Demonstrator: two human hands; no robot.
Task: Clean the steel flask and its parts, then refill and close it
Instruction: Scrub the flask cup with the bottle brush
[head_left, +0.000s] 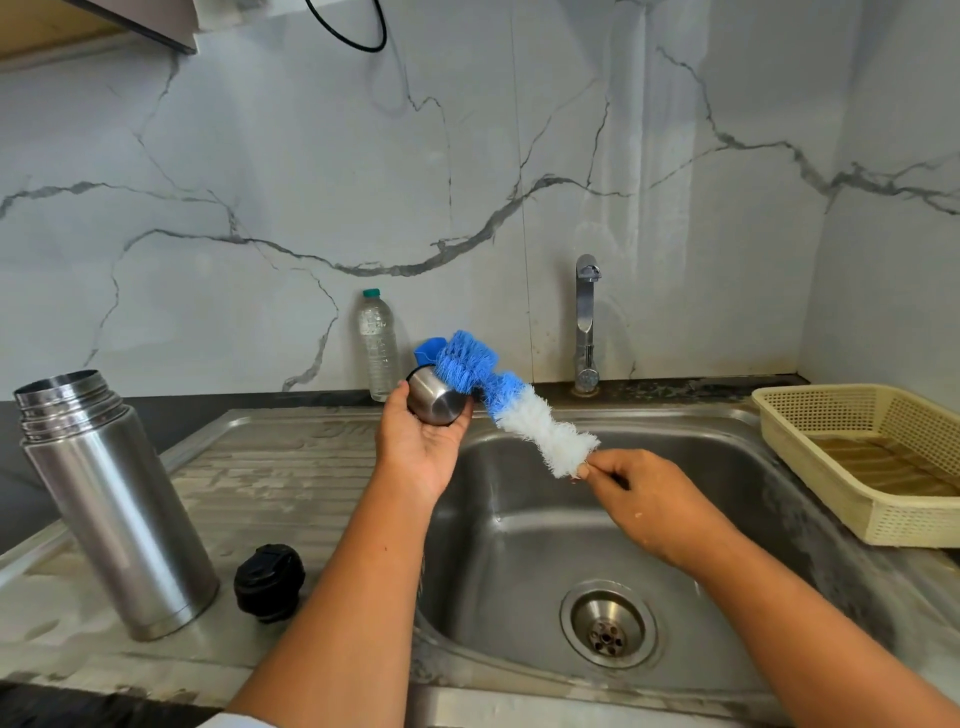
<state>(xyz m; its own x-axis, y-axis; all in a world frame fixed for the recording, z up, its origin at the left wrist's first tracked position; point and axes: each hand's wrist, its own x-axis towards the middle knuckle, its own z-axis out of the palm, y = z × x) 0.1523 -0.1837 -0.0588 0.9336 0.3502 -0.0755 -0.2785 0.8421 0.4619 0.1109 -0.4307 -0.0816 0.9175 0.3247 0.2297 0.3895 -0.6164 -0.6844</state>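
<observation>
Steel flask (117, 509) stands uncapped at nine o'clock; left hand (415, 452) grips its cup (436, 397); right hand (644, 499) pinches the brush (514, 405).

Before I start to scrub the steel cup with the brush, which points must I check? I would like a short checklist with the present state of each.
1. Left hand holds the steel cup securely: ok, thumb and fingers curl round it.
2. Right hand grips the brush: ok, pinched at its white end.
3. Blue brush end inside the cup: cannot tell, the mouth faces away.
4. Water running from the tap: not ok, no stream shows.
5. Flask upright and open on the drainboard: ok.
6. Black stopper beside the flask, not touching it: ok.
</observation>
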